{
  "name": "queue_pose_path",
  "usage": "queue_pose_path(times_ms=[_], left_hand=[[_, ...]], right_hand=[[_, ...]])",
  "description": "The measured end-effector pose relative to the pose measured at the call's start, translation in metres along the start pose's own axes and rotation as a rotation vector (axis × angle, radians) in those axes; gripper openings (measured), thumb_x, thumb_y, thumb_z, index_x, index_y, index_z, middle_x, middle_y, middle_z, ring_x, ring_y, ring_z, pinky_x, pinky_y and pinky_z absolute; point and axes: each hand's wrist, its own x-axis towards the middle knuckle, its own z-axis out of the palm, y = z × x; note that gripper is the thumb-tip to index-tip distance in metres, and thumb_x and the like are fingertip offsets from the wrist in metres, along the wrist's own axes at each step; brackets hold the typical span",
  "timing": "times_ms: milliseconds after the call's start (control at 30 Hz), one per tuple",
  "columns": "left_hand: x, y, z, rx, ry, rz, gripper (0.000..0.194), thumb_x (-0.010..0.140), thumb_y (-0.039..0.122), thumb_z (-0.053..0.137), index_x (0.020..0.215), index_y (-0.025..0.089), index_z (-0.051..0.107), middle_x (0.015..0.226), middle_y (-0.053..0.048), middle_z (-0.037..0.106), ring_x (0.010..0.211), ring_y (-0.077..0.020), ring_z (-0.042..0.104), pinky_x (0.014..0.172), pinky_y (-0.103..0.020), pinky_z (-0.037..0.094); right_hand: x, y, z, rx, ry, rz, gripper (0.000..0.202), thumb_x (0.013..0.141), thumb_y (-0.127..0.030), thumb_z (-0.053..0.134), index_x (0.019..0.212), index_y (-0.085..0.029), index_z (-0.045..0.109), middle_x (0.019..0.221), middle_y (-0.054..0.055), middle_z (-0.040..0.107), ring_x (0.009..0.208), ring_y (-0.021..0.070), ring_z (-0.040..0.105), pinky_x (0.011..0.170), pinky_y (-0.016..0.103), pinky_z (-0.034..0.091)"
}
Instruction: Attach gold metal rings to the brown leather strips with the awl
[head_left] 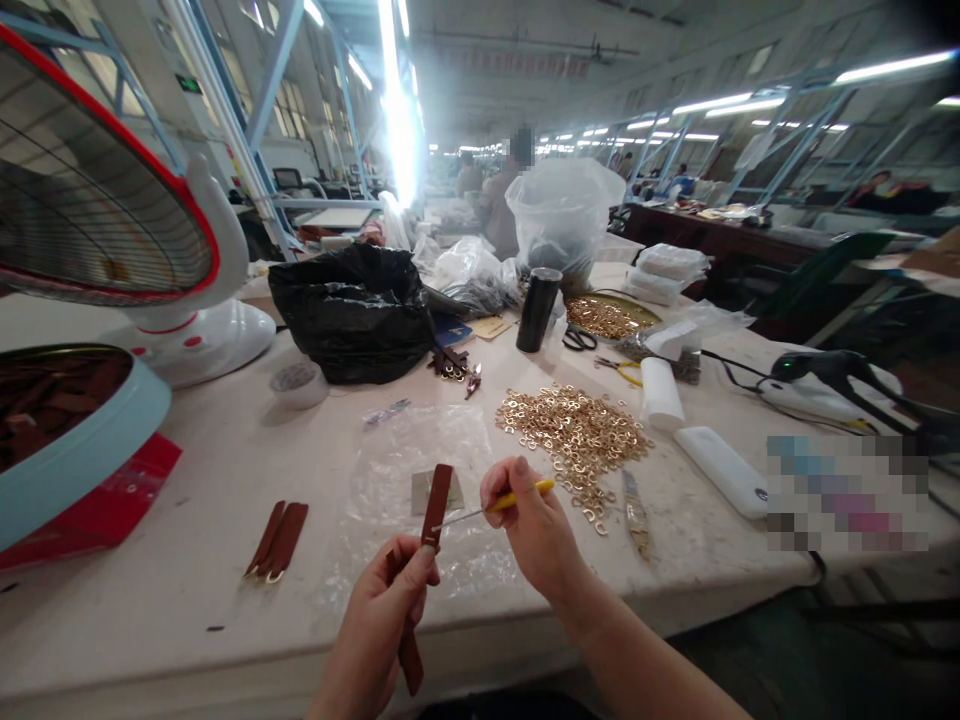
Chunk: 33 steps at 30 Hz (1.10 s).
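My left hand (390, 610) is closed on a brown leather strap (437, 495), whose upper part stands up above the thumb while a lower part hangs below the palm. Between the fingers of my right hand (532, 520) is a yellow-handled tool (523, 495); its thin metal shaft points left and its tip meets the strap just above my left thumb. Beneath both hands lies a clear plastic sheet (375, 520) with a small greyish square (456, 492). Finished-looking brown straps (289, 535) with gold rings lie to the left. A pile of gold rings (577, 425) spreads beyond my right hand.
A fan (214, 340) and a pale blue tub (97, 445) of brown pieces stand left. Farther back are a black bag (352, 320), a black cylinder (538, 312), scissors (579, 339) and yellow-handled pliers (628, 372). A white box (720, 470) lies right. People appear in the background.
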Motion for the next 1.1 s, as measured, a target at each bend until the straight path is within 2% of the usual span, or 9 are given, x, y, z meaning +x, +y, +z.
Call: queue_pose_path(times_ms=[133, 233, 333, 400, 467, 600, 800, 933, 1100], left_hand=[[-0.005, 0.004, 0.001, -0.017, 0.011, 0.005, 0.023, 0.063, 0.036, 0.066, 0.061, 0.016, 0.054, 0.055, 0.005, 0.051, 0.04, -0.003, 0.028, 0.038, -0.016, 0.019], [-0.008, 0.005, 0.001, -0.053, 0.024, 0.015, 0.02, 0.064, 0.033, 0.066, 0.062, 0.016, 0.055, 0.055, 0.005, 0.051, 0.04, -0.0023, 0.028, 0.038, -0.014, 0.02], [-0.01, 0.006, 0.003, -0.071, 0.024, 0.022, 0.018, 0.064, 0.031, 0.066, 0.062, 0.016, 0.056, 0.055, 0.006, 0.051, 0.041, -0.0018, 0.028, 0.038, -0.013, 0.02], [-0.012, 0.007, 0.005, -0.057, 0.019, 0.012, 0.018, 0.064, 0.032, 0.065, 0.061, 0.017, 0.055, 0.053, 0.007, 0.048, 0.04, -0.0027, 0.028, 0.036, -0.012, 0.019], [-0.015, 0.007, 0.009, -0.01, 0.008, 0.002, 0.019, 0.064, 0.033, 0.064, 0.06, 0.018, 0.054, 0.049, 0.008, 0.041, 0.04, -0.0041, 0.026, 0.033, -0.012, 0.016], [-0.02, 0.008, 0.013, 0.108, -0.018, 0.026, 0.018, 0.066, 0.035, 0.063, 0.062, 0.019, 0.055, 0.046, 0.009, 0.036, 0.038, -0.0048, 0.024, 0.029, -0.014, 0.017], [-0.019, 0.006, 0.009, 0.134, -0.003, 0.05, 0.018, 0.065, 0.034, 0.065, 0.067, 0.019, 0.055, 0.043, 0.009, 0.037, 0.035, -0.0058, 0.029, 0.027, -0.014, 0.023], [-0.018, 0.006, 0.01, 0.153, 0.014, 0.086, 0.019, 0.065, 0.035, 0.065, 0.066, 0.019, 0.056, 0.045, 0.008, 0.038, 0.037, -0.0059, 0.03, 0.027, -0.014, 0.022], [-0.017, 0.009, 0.009, 0.236, -0.003, 0.126, 0.018, 0.065, 0.035, 0.063, 0.062, 0.019, 0.056, 0.052, 0.006, 0.047, 0.036, -0.0047, 0.032, 0.027, -0.015, 0.023]], right_hand=[[0.0, 0.003, 0.003, 0.072, -0.041, 0.052, 0.041, 0.086, -0.051, 0.042, 0.062, -0.018, 0.052, 0.059, -0.001, 0.05, 0.049, 0.0091, 0.038, 0.047, 0.023, 0.029], [0.0, 0.001, -0.003, 0.161, 0.014, 0.066, 0.042, 0.086, -0.052, 0.04, 0.062, -0.019, 0.049, 0.059, -0.002, 0.048, 0.047, 0.0089, 0.036, 0.046, 0.023, 0.03], [-0.004, -0.006, -0.011, 0.037, 0.069, -0.009, 0.04, 0.087, -0.051, 0.039, 0.063, -0.02, 0.048, 0.058, -0.002, 0.046, 0.053, 0.0108, 0.04, 0.052, 0.024, 0.035], [-0.01, -0.008, -0.013, -0.159, 0.009, -0.03, 0.032, 0.087, -0.047, 0.043, 0.07, -0.02, 0.051, 0.06, -0.002, 0.047, 0.059, 0.0121, 0.043, 0.058, 0.025, 0.037], [-0.016, -0.009, -0.011, -0.321, -0.166, -0.003, 0.025, 0.085, -0.042, 0.047, 0.078, -0.019, 0.052, 0.064, -0.002, 0.048, 0.062, 0.0126, 0.045, 0.06, 0.025, 0.037], [-0.022, -0.004, -0.003, -0.447, -0.413, 0.019, 0.021, 0.087, -0.034, 0.045, 0.075, -0.017, 0.051, 0.066, -0.002, 0.044, 0.061, 0.0112, 0.041, 0.057, 0.023, 0.034], [-0.017, 0.003, -0.004, -0.307, -0.471, 0.192, 0.018, 0.085, -0.03, 0.043, 0.075, -0.016, 0.049, 0.058, -0.005, 0.039, 0.052, 0.0087, 0.036, 0.049, 0.021, 0.03], [-0.018, 0.004, -0.003, -0.366, -0.459, 0.195, 0.005, 0.077, -0.019, 0.05, 0.078, -0.015, 0.053, 0.067, -0.003, 0.044, 0.06, 0.0094, 0.039, 0.056, 0.021, 0.034], [-0.02, 0.008, 0.0, -0.465, -0.45, 0.193, 0.007, 0.071, -0.011, 0.048, 0.075, -0.014, 0.054, 0.066, -0.003, 0.044, 0.06, 0.0094, 0.038, 0.055, 0.021, 0.033]])
